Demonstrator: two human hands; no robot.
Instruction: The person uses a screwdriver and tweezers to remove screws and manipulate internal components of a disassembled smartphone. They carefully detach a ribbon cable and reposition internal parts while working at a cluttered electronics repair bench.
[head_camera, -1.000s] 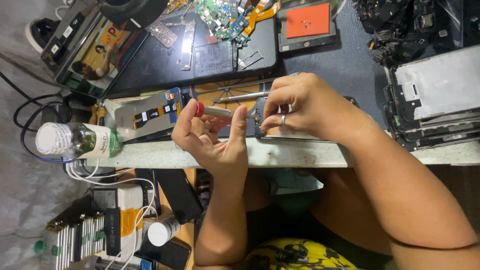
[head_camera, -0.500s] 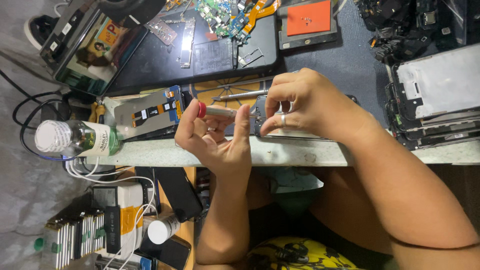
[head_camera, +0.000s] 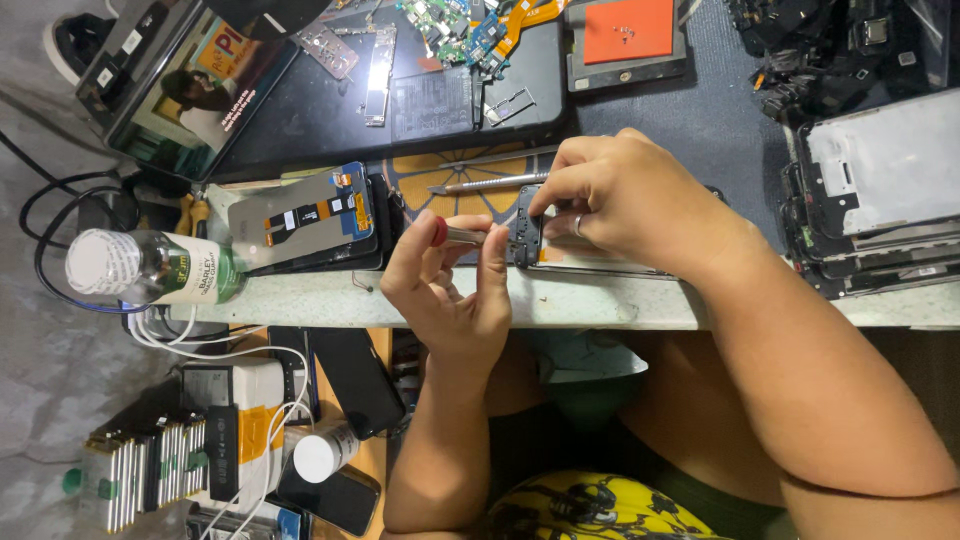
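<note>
Head view shows a dark opened phone frame with its small black inner board (head_camera: 530, 232) lying at the pale worktable's front edge (head_camera: 600, 300), pinned under the right hand (head_camera: 630, 200), whose fingers curl down on it. Left hand (head_camera: 450, 290) pinches a slim red-capped metal screwdriver (head_camera: 462, 236), tip touching the board. Metal tweezers (head_camera: 490, 184) lie just beyond, a clear plastic bottle (head_camera: 150, 268) well apart.

A clear plastic bottle (head_camera: 150, 267) with a white cap lies at the bench (head_camera: 600, 300) edge beside a detached phone screen (head_camera: 300, 215). Farther back sit a tablet (head_camera: 185, 85), loose circuit boards (head_camera: 450, 25), an orange pad (head_camera: 628, 30) and stacked phone frames (head_camera: 880, 190).
</note>
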